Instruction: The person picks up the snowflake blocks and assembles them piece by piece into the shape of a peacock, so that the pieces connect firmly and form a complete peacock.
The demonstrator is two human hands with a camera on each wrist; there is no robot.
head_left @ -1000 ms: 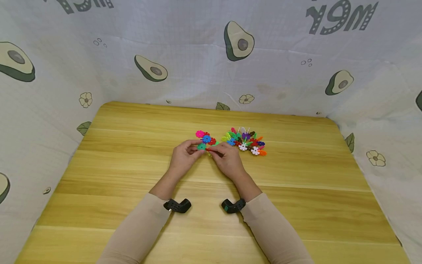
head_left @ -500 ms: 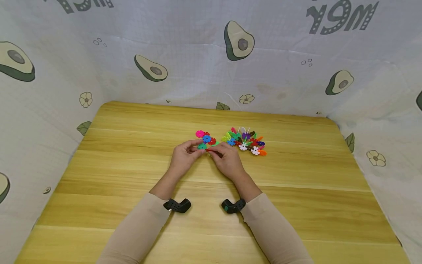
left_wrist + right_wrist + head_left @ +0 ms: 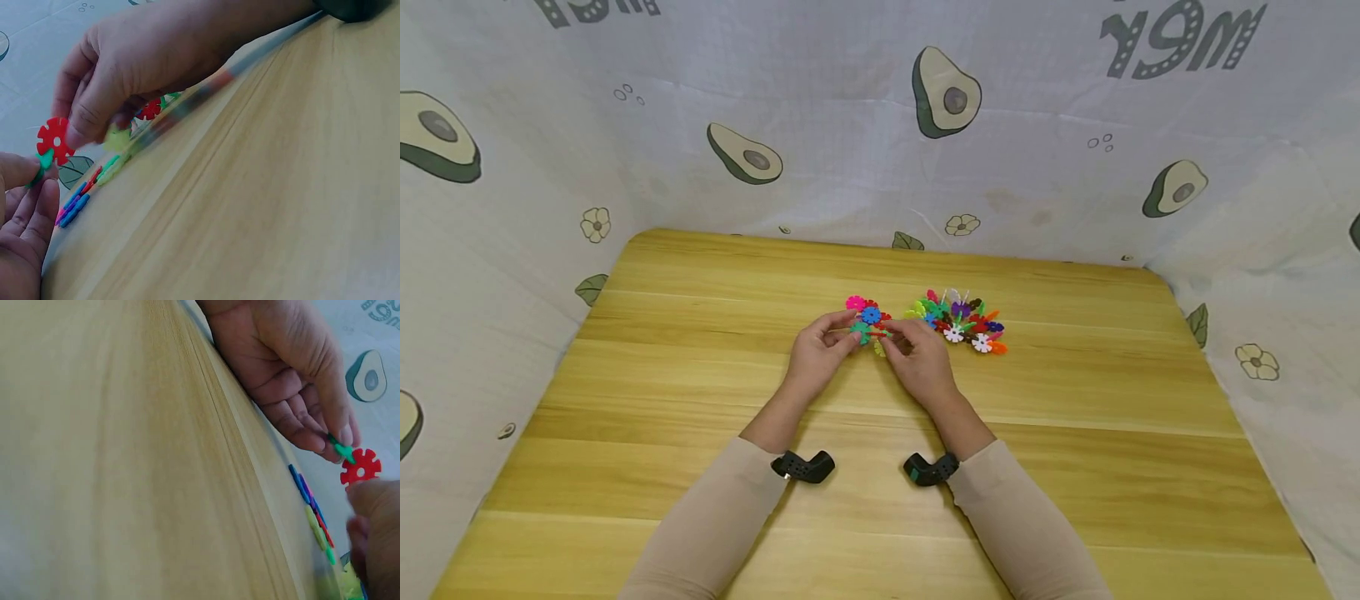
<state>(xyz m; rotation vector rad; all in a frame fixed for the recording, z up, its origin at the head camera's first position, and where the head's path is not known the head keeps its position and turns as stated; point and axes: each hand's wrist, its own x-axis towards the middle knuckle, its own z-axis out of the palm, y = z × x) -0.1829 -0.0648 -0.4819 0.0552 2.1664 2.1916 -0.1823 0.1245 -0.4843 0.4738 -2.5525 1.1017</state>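
Observation:
My left hand (image 3: 822, 350) pinches a green notched plastic disc (image 3: 44, 165) between thumb and fingers. A red notched disc with a round centre hole (image 3: 362, 467) stands against the green one, their edges meeting at an angle. My right hand (image 3: 919, 358) has thumb and forefinger at the red disc's opposite edge, pinching it. Both discs are held above the table. Just beyond the hands lie loose discs: a pink one (image 3: 855, 302), a blue one (image 3: 871, 315) and some red ones. A yellow-green disc (image 3: 880, 349) lies beneath my right fingertips.
To the right of my right hand sits a cluster of joined multicoloured discs (image 3: 958, 321), some standing upright. The wooden table (image 3: 700, 350) runs back to a white printed cloth (image 3: 850, 108). A black wrist device (image 3: 805, 467) is on each forearm.
The green disc has tilted in my left fingers. My right fingertips have shifted slightly up and away, so more of the red disc's edge and the yellow-green disc shows.

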